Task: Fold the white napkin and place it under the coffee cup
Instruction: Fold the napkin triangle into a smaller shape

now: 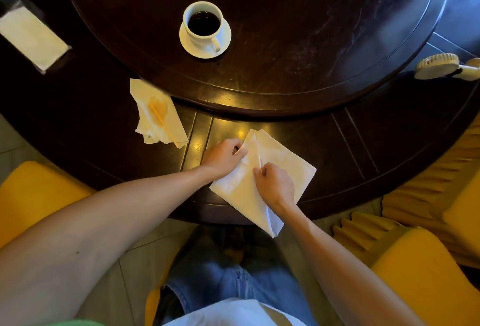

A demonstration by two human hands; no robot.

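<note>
The white napkin (283, 162) lies on the near edge of the dark round table (350, 144), partly folded, with one corner hanging over the table's edge. My left hand (224, 155) pinches its left edge. My right hand (275, 184) pinches a raised crease near the middle. The white coffee cup (204, 25), filled with dark coffee, stands on its saucer (226, 37) on the raised turntable (285, 53), well beyond the napkin and a little to the left.
A stained, crumpled napkin (158, 112) with a thin stick on it lies left of my hands. A dispenser with white napkins (28, 36) sits at the far left. A pale brush (441, 66) rests at the right edge. Yellow chairs (426, 271) flank me.
</note>
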